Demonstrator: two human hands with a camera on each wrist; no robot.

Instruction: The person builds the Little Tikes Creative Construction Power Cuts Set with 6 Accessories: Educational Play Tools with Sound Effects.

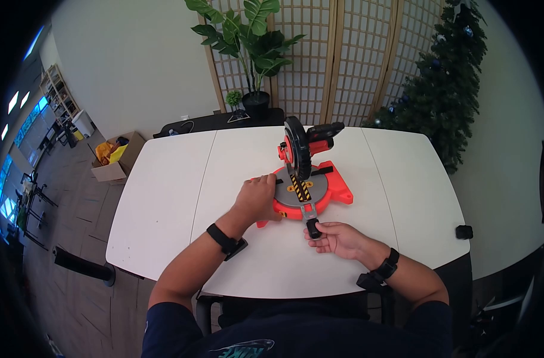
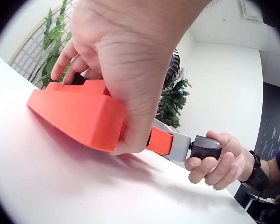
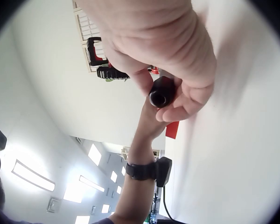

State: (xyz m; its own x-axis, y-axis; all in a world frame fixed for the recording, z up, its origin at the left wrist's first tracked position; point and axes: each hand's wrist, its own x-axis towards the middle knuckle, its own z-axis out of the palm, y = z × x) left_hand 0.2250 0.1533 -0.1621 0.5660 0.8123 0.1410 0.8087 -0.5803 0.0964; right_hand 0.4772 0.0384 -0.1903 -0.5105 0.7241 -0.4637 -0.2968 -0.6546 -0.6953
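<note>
A red and grey toy miter saw (image 1: 290, 191) stands on the white table, its black blade and handle raised at the back. My left hand (image 1: 257, 198) grips the left side of its red base (image 2: 79, 116), fingers over the top and thumb low at the front. At the front, my right hand (image 1: 341, 240) pinches the black knob (image 1: 313, 228) at the end of the grey arm between thumb and fingers. In the right wrist view the knob (image 3: 162, 92) shows end-on, within the curled fingers of my right hand (image 3: 163, 46).
The white table (image 1: 158, 197) extends on both sides of the saw. A small black object (image 1: 464, 232) lies at its right edge. Behind stand a potted plant (image 1: 257, 102), a lattice screen and a decorated tree (image 1: 436, 89). An open cardboard box (image 1: 131, 156) is at the left.
</note>
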